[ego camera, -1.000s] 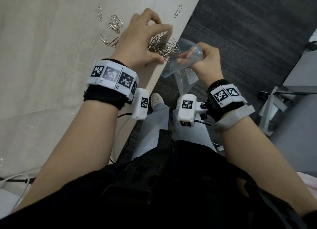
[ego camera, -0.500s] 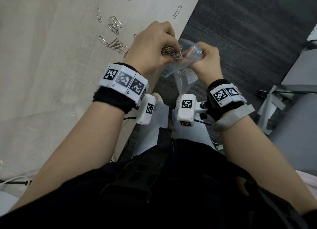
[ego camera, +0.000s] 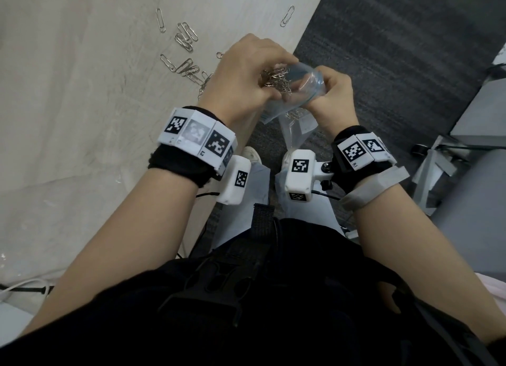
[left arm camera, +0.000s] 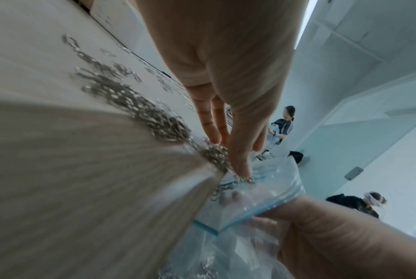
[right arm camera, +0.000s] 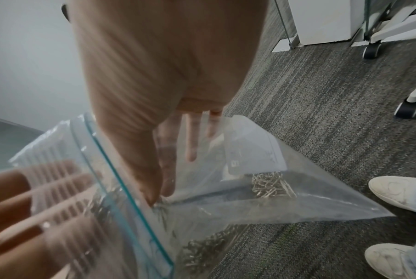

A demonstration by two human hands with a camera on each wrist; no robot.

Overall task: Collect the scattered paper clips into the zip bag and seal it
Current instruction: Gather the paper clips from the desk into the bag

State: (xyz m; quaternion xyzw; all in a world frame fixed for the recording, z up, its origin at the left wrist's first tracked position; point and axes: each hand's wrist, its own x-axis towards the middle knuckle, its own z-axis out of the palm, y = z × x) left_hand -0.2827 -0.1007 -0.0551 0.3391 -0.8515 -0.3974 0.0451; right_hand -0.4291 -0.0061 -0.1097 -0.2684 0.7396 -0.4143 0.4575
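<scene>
My left hand (ego camera: 254, 72) holds a clump of silver paper clips (ego camera: 276, 81) between fingers and thumb at the table's edge, right at the open mouth of the clear zip bag (ego camera: 309, 86). In the left wrist view the clump (left arm camera: 216, 156) spills over the edge into the bag (left arm camera: 269, 190). My right hand (ego camera: 328, 97) grips the bag's blue-lined rim and keeps it open just below the edge. Through the plastic the right wrist view shows several clips (right arm camera: 271, 185) lying low in the bag (right arm camera: 226, 207).
Several loose clips (ego camera: 186, 37) are scattered on the pale table (ego camera: 82, 119), more (ego camera: 189, 71) lie just left of my left hand. Grey carpet (ego camera: 397, 50) lies to the right of the table. White shoes (right arm camera: 397, 190) and chair casters (right arm camera: 371, 51) are on the floor.
My left hand gathered a pile of clips on the table and brought it right, to the edge and the bag's mouth. The right hand kept the bag open in place.
</scene>
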